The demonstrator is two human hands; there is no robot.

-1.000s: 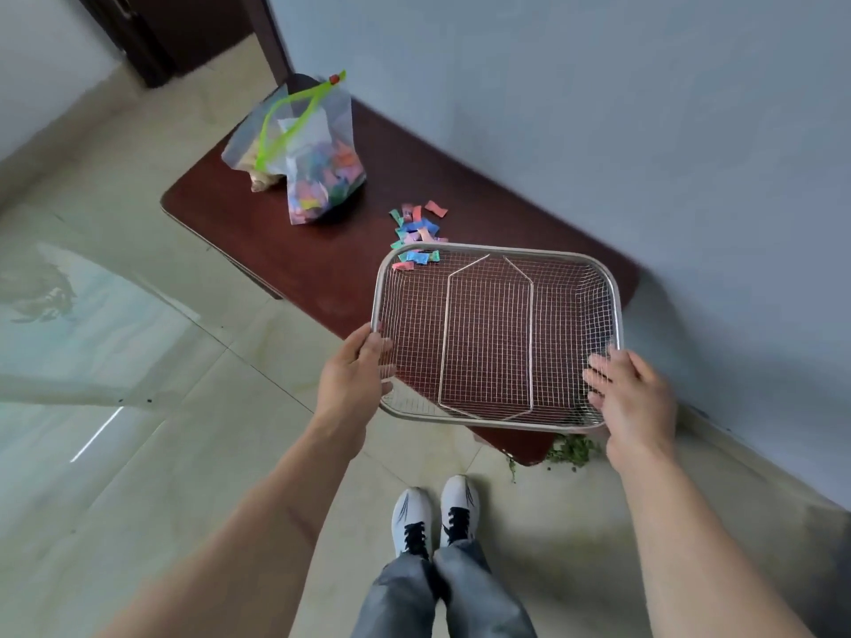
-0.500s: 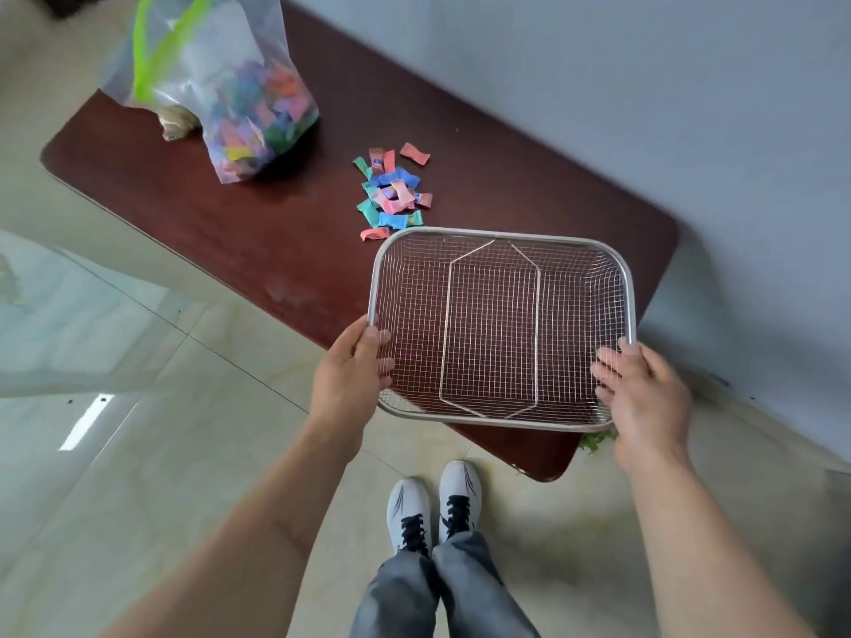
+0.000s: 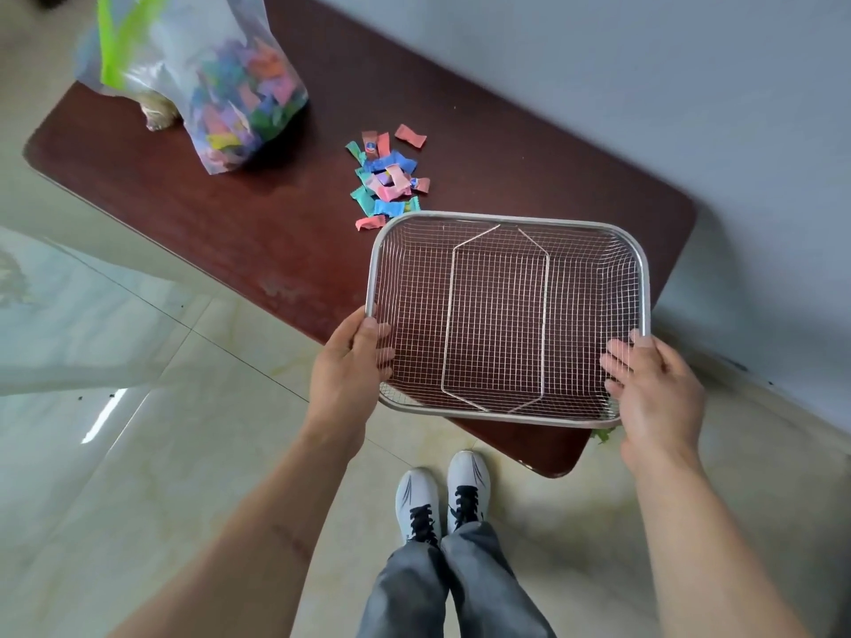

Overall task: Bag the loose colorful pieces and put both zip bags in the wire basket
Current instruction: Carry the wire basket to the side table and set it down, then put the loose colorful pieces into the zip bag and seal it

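An empty wire basket rests on the right part of a dark red-brown table. My left hand grips its near left corner and my right hand grips its near right corner. A small pile of loose colorful pieces lies on the table just beyond the basket's far left corner. Farther left stands a clear zip bag with a green zipper strip, filled with colorful pieces. Something pale shows behind that bag; a second bag cannot be made out.
A grey wall runs along the table's far side. Glossy tiled floor lies to the left and near side. My white shoes stand right at the table's near edge. A bit of green lies under the table's right end.
The view has moved closer and tilted down over the table. The basket sits farther onto the table, with both hands still on its near corners.
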